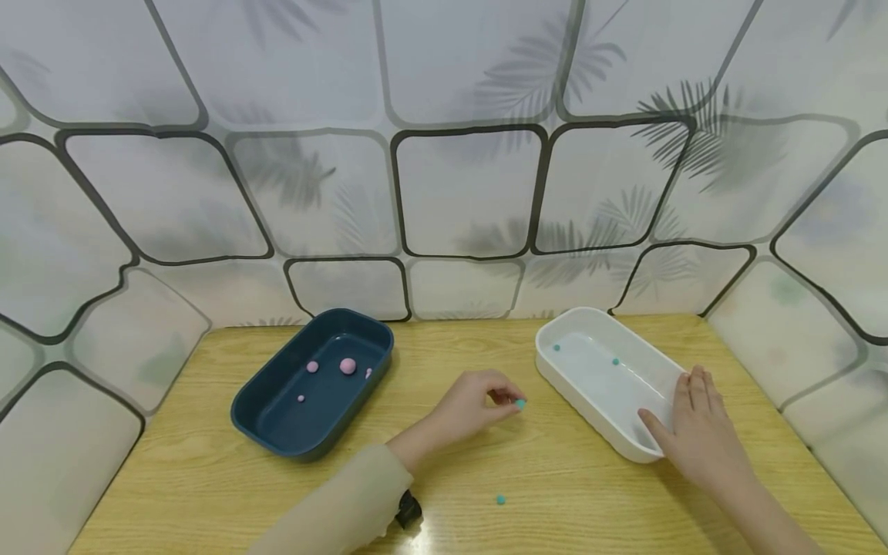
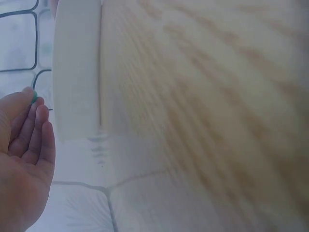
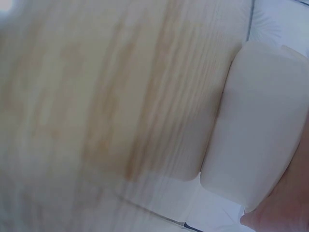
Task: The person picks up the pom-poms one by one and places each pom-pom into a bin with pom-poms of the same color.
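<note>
Between thumb and fingertips my left hand (image 1: 472,405) pinches a small teal ball (image 1: 520,404), above the table and left of the white tray (image 1: 579,401). The left wrist view also has this teal ball (image 2: 34,98) at the fingertips. My right hand (image 1: 704,432) rests with extended fingers on the white tray's near right rim. Two small teal balls, one farther left (image 1: 556,348) and one nearer the middle (image 1: 615,361), lie inside that tray. Another teal ball (image 1: 501,499) sits on the table near the front.
A dark blue tray (image 1: 277,439) stands at the left with several pink balls, the largest pink ball (image 1: 348,366) among them. Both trays rest on a wooden table (image 1: 458,347). Patterned cloth walls (image 1: 465,193) rise behind it and at both sides.
</note>
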### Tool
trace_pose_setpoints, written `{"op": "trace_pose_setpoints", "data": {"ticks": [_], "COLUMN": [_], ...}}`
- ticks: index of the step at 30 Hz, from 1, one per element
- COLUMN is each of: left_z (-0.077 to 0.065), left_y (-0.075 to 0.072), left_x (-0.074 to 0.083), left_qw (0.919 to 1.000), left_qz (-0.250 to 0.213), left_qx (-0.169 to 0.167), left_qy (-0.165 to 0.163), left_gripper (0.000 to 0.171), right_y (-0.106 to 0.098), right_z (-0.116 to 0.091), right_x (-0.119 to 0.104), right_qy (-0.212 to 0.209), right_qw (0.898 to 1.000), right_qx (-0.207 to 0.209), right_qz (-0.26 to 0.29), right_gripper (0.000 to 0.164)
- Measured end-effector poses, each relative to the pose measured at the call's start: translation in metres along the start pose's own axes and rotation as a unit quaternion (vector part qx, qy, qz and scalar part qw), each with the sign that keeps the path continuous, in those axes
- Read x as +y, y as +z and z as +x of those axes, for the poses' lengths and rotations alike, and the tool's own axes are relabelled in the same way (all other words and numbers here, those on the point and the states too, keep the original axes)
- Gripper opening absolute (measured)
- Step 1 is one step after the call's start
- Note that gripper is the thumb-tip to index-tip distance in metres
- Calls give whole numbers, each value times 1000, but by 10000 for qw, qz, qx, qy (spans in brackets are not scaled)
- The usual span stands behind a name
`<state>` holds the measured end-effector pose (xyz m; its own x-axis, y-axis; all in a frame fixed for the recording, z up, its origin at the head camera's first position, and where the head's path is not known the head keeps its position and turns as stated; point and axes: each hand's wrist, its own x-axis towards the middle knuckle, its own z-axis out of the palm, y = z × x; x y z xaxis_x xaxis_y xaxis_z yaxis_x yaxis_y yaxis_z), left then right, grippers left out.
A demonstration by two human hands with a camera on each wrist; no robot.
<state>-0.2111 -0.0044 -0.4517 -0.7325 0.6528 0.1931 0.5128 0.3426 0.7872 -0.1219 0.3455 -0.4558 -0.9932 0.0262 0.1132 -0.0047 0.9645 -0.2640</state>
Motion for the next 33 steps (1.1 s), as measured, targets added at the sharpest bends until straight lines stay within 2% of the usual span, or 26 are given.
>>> {"op": "trace_pose_setpoints", "data": {"ticks": [8,19,25,33], "left_z": [21,61,80,97], "left_y": [4,11,16,24], "left_x": [10,23,32,41], "left_qw": [10000,9993,9983,9986], "left_qz": [72,309,464,346], "left_qx": [40,198,314,370], "left_qy": [12,39,189,130], "left_gripper": [15,16,15,16], "right_y": [-1,1,3,5], "right_z": [0,1,0,-1], "right_x": [0,2,3,2], "right_qy": [31,17,-43,-133], "right_qw": [10000,10000,10000,9996], "right_qx": [-62,-74,36,269], "right_qz": [17,25,-8,10], "right_gripper": [98,98,97,96]}}
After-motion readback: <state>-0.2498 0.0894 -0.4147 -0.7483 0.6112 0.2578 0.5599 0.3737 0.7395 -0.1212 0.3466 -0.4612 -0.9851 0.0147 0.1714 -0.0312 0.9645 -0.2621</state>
